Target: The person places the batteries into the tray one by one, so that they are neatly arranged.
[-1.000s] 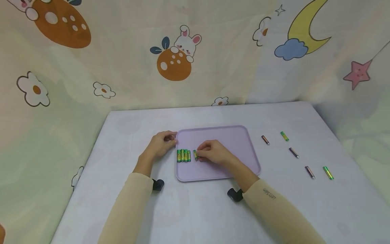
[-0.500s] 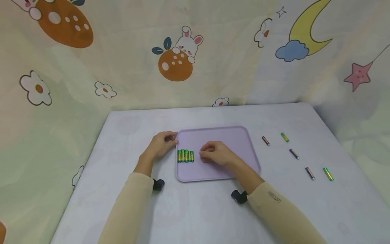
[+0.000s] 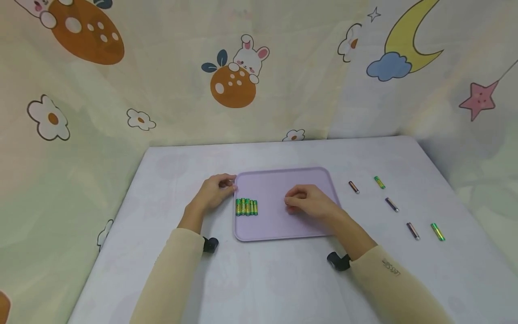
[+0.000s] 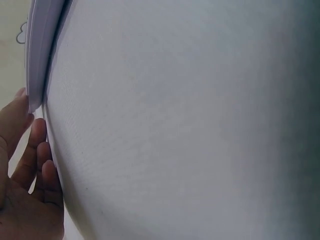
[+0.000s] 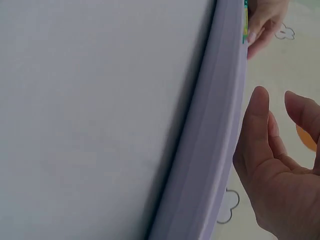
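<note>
A lilac tray point(image 3: 283, 225) lies on the table, with several green-and-gold batteries point(image 3: 247, 207) lined up side by side near its left edge. My left hand point(image 3: 213, 192) touches the tray's left rim near the far corner with thumb and forefinger; its other fingers are loosely bent. The left wrist view shows those fingers point(image 4: 37, 132) beside the rim. Over the tray's right half is my right hand point(image 3: 309, 201), apart from the batteries. In the right wrist view a gap separates its thumb from its bent fingers point(image 5: 257, 120), and nothing is between them.
To the right of the tray, loose batteries lie spread on the white table point(image 3: 263, 283): green ones point(image 3: 437, 231) and dark ones with a coppery end point(image 3: 354, 187). A printed cloth point(image 3: 170, 67) hangs behind and around the table.
My right hand has set its green battery at the right end of the row, let go, and moved right across the tray. The left hand has stayed at the rim.
</note>
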Available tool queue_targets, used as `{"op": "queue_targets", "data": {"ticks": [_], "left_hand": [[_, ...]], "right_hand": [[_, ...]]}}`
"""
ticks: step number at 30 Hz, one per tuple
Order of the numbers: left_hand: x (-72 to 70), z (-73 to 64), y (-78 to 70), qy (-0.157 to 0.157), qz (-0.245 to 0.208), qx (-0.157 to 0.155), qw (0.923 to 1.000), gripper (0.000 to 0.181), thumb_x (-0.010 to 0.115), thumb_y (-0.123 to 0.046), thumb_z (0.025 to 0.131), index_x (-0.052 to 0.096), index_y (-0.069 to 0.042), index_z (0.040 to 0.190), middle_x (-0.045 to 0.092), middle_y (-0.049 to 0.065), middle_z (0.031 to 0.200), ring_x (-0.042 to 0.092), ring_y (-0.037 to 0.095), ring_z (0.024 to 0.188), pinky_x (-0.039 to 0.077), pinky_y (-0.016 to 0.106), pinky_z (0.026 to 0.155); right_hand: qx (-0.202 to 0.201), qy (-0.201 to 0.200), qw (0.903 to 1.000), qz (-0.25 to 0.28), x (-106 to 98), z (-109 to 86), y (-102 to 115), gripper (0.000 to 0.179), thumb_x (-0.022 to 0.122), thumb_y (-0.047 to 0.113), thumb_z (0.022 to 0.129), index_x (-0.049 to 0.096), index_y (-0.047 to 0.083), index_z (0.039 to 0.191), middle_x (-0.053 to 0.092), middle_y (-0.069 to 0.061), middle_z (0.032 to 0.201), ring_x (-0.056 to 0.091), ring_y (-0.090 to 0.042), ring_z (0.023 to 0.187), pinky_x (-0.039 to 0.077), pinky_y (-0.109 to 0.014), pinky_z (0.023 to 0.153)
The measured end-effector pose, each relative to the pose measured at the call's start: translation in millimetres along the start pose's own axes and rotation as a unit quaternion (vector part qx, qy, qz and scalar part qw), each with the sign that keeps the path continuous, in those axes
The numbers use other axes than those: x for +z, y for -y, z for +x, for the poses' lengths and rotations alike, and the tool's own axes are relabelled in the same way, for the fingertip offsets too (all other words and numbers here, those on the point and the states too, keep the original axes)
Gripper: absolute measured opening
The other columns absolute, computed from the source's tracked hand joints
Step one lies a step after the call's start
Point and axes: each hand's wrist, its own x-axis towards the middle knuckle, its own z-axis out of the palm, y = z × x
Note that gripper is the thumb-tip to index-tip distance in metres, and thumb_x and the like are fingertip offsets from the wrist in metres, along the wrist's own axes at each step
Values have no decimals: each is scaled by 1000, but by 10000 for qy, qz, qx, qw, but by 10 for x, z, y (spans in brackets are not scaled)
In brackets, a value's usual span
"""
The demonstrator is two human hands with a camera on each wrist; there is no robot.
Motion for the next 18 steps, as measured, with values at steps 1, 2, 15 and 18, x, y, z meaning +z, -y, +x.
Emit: {"op": "queue_targets", "data": {"ticks": [1,2,15,18], "left_hand": [[-1,3,-8,26,-16,-17,10000,45,69,-32,100,61,-19,142,66,5,125,55,27,126,42,47,112],[-1,5,-14,45,-21,-16,10000,45,68,-32,100,61,-19,143,66,5,126,55,27,126,42,48,112],[10,10,-17,39,-4,-66,10000,44,68,-32,101,61,-19,143,65,5,126,55,27,126,42,48,112],[6,8,-9,38,13,-80,10000,44,68,-33,101,61,-20,143,65,4,126,55,27,126,42,47,112]], "right_hand": [[23,-11,10000,23,-48,-24,-14,27,70,26,98,67,5,115,76,-11,103,74,-22,94,54,-33,93],[20,-16,10000,38,-99,-46,-33,29,70,27,99,67,4,116,76,-12,104,74,-23,95,54,-34,94],[-330,39,9994,125,-691,-247,-325,37,69,24,100,61,-2,124,71,-22,113,72,-28,105,58,-29,92],[-409,-92,9991,94,-842,-296,-382,39,68,24,101,59,-4,126,69,-24,116,72,-27,104,58,-28,90]]}}
